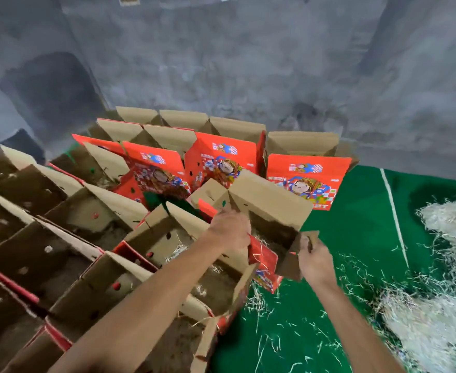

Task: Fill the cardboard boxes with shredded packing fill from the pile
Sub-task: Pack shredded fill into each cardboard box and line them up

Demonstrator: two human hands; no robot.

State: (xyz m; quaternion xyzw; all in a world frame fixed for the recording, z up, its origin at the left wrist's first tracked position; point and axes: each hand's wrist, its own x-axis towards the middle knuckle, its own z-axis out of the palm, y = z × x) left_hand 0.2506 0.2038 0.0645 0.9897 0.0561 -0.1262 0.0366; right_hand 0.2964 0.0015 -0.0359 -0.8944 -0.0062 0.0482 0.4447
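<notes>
- At far left: rows of open cardboard boxes (60, 238), brown flaps up, packed side by side; inside several, thin wisps of fill.
- Behind them, toward the grey wall (248, 63): more boxes standing in rows, red printed sides (221, 160) facing the camera.
- Centre: left hand (231, 230), fingers curled over the near-left edge of one lifted box (264, 211), gripping it.
- Same box tilted, held up above the row, mouth open toward the camera; a few pale strands visible inside.
- Right of that: right hand (314, 261) pinching the box's side flap (306, 239) between thumb and fingers.
- Underneath and rightward: green floor mat (342, 238) with a white line (393, 216), scattered loose shreds.
- At far right: pile of white shredded packing fill (442, 305) on the mat, well apart from both hands.
</notes>
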